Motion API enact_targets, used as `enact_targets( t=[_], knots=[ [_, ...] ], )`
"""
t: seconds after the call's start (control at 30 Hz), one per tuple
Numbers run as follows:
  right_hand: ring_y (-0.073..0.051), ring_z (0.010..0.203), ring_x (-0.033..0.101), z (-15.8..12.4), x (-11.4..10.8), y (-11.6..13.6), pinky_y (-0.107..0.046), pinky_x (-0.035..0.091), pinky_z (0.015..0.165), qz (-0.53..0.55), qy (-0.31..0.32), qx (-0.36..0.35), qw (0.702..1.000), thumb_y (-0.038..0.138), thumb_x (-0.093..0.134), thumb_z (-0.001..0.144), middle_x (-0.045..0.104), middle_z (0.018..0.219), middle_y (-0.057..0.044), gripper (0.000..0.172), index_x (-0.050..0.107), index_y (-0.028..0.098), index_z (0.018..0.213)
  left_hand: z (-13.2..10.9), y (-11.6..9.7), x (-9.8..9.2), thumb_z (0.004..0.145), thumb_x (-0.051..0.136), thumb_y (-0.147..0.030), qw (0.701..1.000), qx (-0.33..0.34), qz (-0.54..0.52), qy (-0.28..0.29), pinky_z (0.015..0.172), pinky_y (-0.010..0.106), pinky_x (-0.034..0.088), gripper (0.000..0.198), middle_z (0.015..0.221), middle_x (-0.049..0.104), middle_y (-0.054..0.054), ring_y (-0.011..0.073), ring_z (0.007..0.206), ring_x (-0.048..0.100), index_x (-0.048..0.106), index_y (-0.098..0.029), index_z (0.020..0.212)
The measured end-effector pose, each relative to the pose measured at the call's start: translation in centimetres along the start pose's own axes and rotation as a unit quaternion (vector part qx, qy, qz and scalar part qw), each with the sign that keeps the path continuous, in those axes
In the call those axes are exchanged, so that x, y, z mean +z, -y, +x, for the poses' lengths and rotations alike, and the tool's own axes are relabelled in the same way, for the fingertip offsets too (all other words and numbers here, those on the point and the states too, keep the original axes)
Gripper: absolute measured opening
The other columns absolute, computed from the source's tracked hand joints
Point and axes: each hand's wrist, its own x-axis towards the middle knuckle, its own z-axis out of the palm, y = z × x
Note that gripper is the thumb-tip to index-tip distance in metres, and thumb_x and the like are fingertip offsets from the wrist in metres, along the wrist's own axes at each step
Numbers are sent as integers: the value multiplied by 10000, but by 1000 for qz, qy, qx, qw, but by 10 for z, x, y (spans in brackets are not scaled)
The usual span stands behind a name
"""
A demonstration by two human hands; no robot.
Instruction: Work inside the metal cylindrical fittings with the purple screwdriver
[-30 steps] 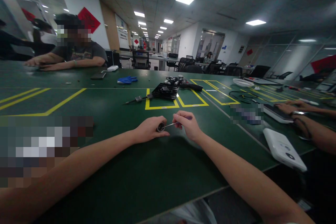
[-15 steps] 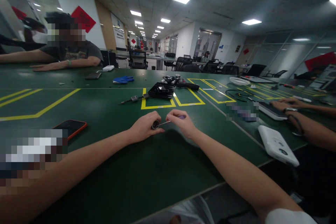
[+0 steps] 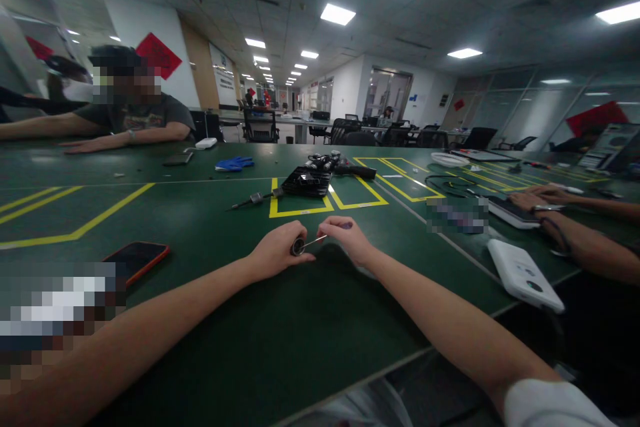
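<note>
My left hand [image 3: 277, 248] is wrapped round a small dark cylindrical part [image 3: 297, 247], its round, metal-rimmed end facing right. In my right hand [image 3: 347, 240] is a screwdriver [image 3: 318, 239] with a thin metal shaft and a purplish handle, mostly covered by the fingers. The shaft slants down to the left, and its tip is at the round end of the part; whether it goes inside I cannot tell. Both hands are close together above the green table [image 3: 280, 333].
Beyond my hands lie a black plastic-wrapped bundle [image 3: 306, 181] with cables and blue gloves [image 3: 235, 164]. An orange-edged phone [image 3: 137, 261] is at left, a white power bank-like device [image 3: 525, 275] at right. Another person's hands [image 3: 530, 200] rest at right; a person [image 3: 150, 113] sits opposite.
The view has tilted slightly upward, so the table things sit a little lower. My hands keep their hold on the cylindrical part and screwdriver; the shaft slants slightly more steeply.
</note>
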Motion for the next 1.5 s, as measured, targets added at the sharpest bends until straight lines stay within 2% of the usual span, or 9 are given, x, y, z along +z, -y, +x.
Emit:
enact_targets(
  t=[0.13, 0.2, 0.27, 0.33, 0.5, 0.67, 1.1, 1.23, 1.5],
  knots=[
    [-181, 916, 615, 1, 0, -2, -380, 532, 776, 23, 12, 4, 1000, 314, 532, 888, 603, 1092, -75, 286, 554, 141, 1115, 0, 2, 0, 722, 678, -431, 1000, 3, -4, -9, 612, 262, 391, 349, 864, 541, 27, 173, 752, 511, 493, -169, 861],
    [-139, 747, 619, 0, 0, 1, -326, 525, 704, 36, 15, -3, 999, 317, 535, 881, 639, 885, -38, 218, 609, 123, 947, 0, 3, 1, 739, 657, -439, 1000, -7, -9, -18, 603, 265, 394, 346, 857, 545, 30, 174, 739, 516, 484, -170, 872],
    [-109, 579, 572, -2, 0, 6, -285, 490, 641, 46, 13, -15, 999, 311, 555, 851, 598, 647, 9, 220, 615, 134, 735, -1, 4, 2, 760, 633, -439, 999, -20, -16, -26, 588, 267, 397, 335, 833, 555, 29, 176, 718, 528, 473, -171, 882],
    [-115, 562, 563, -5, 0, 13, -273, 459, 623, 49, 12, -27, 998, 301, 586, 806, 583, 583, 19, 188, 617, 154, 691, -2, 6, 4, 770, 620, -443, 999, -28, -29, -31, 578, 263, 399, 332, 812, 568, 22, 175, 704, 546, 466, -175, 892],
    [-118, 557, 554, -13, 7, 26, -266, 424, 601, 22, -8, -56, 998, 227, 579, 753, 582, 572, 28, 74, 614, 175, 713, -2, 9, 8, 758, 624, -476, 996, -34, -55, -53, 562, 248, 393, 351, 784, 583, 10, 165, 677, 564, 478, -180, 876],
    [-120, 583, 539, -16, 14, 30, -262, 410, 593, -28, -25, -84, 996, 161, 560, 713, 556, 615, 25, 36, 579, 174, 686, -2, 7, 4, 778, 595, -456, 996, -13, -56, -71, 568, 243, 395, 291, 722, 580, 3, 152, 649, 552, 521, -175, 789],
    [-153, 727, 483, -20, 19, 29, -303, 355, 718, -119, -34, -168, 978, 106, 554, 681, 535, 716, 1, 72, 545, 177, 679, -3, 12, 8, 786, 512, -281, 994, 28, -38, -104, 554, 242, 390, 118, 691, 568, 7, 150, 626, 546, 497, -171, 747],
    [-153, 714, 486, -21, 18, 34, -312, 350, 727, -101, -18, -158, 982, 87, 550, 640, 543, 688, 5, 90, 559, 176, 640, -5, 9, 7, 762, 529, -241, 994, 53, -38, -89, 547, 235, 395, 75, 685, 579, 5, 144, 612, 550, 515, -169, 747],
    [-114, 494, 482, -22, 13, 36, -244, 383, 487, 35, 6, -76, 996, 121, 475, 597, 497, 533, 30, 71, 524, 171, 582, -12, -8, 11, 753, 548, -239, 990, 79, -58, -105, 531, 211, 399, 87, 672, 566, -7, 119, 592, 542, 498, -169, 737]
  ],
)
